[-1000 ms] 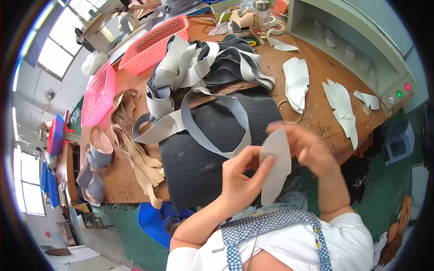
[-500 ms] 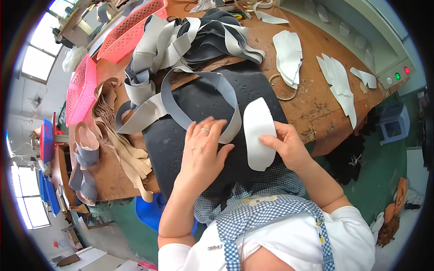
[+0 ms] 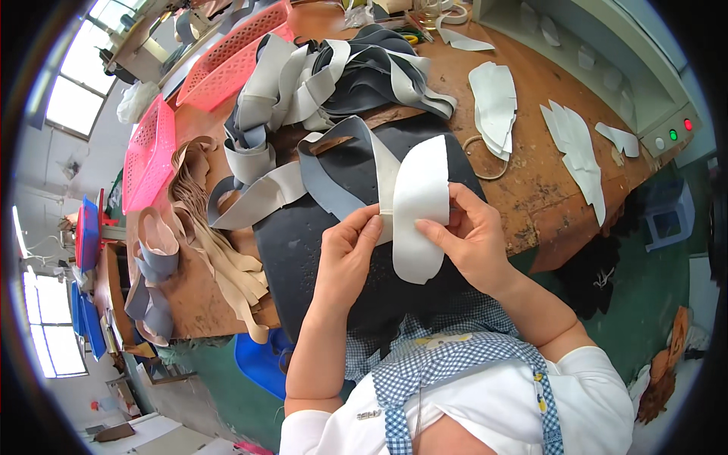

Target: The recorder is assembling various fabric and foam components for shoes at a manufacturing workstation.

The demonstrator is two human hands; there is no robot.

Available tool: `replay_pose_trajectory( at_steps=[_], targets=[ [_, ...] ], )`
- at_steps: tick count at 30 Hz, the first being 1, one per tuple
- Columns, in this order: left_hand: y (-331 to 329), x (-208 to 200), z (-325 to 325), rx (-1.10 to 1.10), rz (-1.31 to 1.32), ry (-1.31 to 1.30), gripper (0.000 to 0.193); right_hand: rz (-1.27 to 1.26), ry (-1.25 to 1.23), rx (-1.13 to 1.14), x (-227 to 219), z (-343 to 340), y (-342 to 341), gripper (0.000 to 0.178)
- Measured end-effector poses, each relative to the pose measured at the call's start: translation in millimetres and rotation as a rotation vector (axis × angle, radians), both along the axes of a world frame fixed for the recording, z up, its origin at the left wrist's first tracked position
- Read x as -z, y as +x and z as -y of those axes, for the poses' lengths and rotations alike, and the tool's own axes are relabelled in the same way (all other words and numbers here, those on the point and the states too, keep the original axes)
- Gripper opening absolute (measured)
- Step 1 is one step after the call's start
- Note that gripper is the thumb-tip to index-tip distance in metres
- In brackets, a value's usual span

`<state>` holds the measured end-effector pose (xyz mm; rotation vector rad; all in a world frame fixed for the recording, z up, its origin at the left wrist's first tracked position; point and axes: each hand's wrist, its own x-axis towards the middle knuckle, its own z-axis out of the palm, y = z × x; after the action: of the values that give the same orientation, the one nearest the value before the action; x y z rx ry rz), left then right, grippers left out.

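My right hand (image 3: 476, 241) holds a curved white sheet piece (image 3: 418, 227), thumb in front and fingers behind it. My left hand (image 3: 343, 258) pinches a grey strip (image 3: 327, 187) between thumb and fingertips, just left of the white piece. The strip's pale side runs up close to the white piece's left edge; whether they touch I cannot tell. Its loop leads back to a tangled heap of grey and pale strips (image 3: 322, 80). Beneath both hands lies a black perforated mat (image 3: 296, 262) at the table's near edge.
Beige strips (image 3: 224, 262) hang over the table's left edge, near pink baskets (image 3: 149, 155). Stacked white pieces (image 3: 493, 106) and more white pieces (image 3: 578, 159) lie right on the brown table (image 3: 531, 68). A panel with lit buttons (image 3: 673, 135) stands far right.
My left hand has closed on the grey strip and lifted its near part. My right hand has brought the white piece left, beside the strip. The view has shifted slightly.
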<state>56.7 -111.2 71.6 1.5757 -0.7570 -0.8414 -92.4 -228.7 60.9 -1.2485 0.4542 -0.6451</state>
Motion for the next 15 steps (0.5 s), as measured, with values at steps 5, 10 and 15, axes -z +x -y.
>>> replay_pose_trajectory(
  at_steps=[5,10,15],
  targets=[
    [0.3,1.7,0.1,0.015,-0.079,-0.029,0.03,-0.018,-0.052,0.009,-2.6,2.4,7.1,0.032],
    [1.3,1.6,-1.5,0.021,-0.091,-0.034,0.03,-0.066,-0.093,0.01,-0.7,5.9,12.5,0.03],
    [1.4,3.2,-1.4,0.019,-0.094,-0.042,0.03,-0.055,-0.073,0.008,0.5,6.2,13.2,0.029]
  ],
)
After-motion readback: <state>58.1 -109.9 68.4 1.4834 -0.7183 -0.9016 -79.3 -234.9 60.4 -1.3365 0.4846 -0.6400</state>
